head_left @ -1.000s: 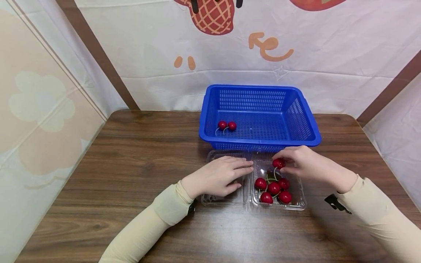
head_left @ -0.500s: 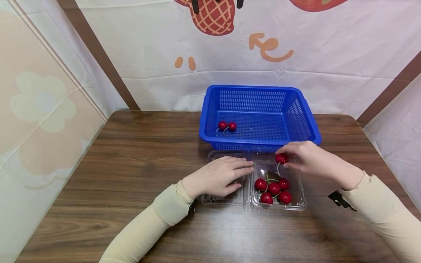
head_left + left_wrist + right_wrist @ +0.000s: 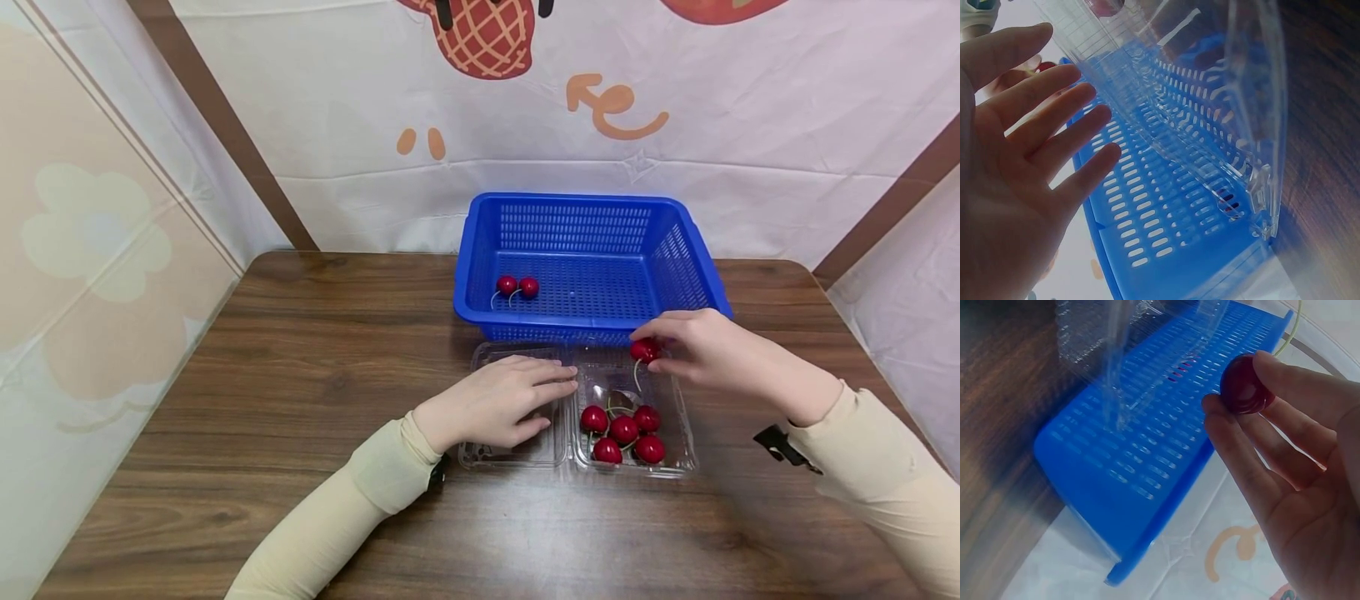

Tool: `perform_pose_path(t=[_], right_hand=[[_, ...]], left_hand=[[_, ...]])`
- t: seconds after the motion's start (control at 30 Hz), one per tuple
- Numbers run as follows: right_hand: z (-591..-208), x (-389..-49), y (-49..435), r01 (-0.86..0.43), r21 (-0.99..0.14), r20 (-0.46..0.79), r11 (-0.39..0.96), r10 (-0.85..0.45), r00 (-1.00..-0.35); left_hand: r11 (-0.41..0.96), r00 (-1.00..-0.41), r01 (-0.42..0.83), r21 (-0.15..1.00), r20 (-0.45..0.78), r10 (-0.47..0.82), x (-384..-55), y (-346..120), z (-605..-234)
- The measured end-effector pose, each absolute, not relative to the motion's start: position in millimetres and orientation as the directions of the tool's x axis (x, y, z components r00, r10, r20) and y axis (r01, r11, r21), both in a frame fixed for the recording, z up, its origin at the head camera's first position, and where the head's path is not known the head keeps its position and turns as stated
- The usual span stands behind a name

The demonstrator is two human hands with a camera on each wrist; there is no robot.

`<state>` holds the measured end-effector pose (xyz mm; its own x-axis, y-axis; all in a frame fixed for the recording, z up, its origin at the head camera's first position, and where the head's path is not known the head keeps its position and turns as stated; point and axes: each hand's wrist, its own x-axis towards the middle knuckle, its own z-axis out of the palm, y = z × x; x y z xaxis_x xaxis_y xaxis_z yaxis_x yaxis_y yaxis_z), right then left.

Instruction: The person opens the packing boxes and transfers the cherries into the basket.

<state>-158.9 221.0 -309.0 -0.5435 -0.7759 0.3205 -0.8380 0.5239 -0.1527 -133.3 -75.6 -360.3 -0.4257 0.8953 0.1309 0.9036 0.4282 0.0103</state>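
Note:
My right hand [image 3: 708, 354] pinches a red cherry [image 3: 1242, 386] between thumb and fingers, its green stem [image 3: 1292, 331] dangling. The hand is over the far right corner of a clear plastic clamshell box [image 3: 678, 437], close to the front wall of the blue basket. Several cherries [image 3: 623, 430] with stems lie in the box's right half. My left hand [image 3: 498, 404] lies over the box's left half with straight, slightly spread fingers, fingertips near the hinge line. In the left wrist view, the fingers [image 3: 1088, 181] hold nothing.
Behind the clamshell stands a blue slotted basket [image 3: 592, 323], with two cherries [image 3: 517, 287] at its front left. Both rest on a brown wooden table [image 3: 322, 375]. Printed fabric [image 3: 360, 100] hangs behind the table and along the sides.
My right hand has risen and moved toward the basket and slightly right, carrying the pinched cherry away from those in the box. The left hand has stayed in place.

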Motion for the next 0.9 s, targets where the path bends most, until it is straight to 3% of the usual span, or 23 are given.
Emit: perform_pose_path(t=[0.9], right_hand=[[-275.9, -167.2, 215.0, -0.846, -0.132, 0.323, 0.516, -0.785, -0.529]], left_hand=[[0.430, -0.428, 0.903, 0.011, 0.117, 0.896, -132.8, -75.5, -359.6]])
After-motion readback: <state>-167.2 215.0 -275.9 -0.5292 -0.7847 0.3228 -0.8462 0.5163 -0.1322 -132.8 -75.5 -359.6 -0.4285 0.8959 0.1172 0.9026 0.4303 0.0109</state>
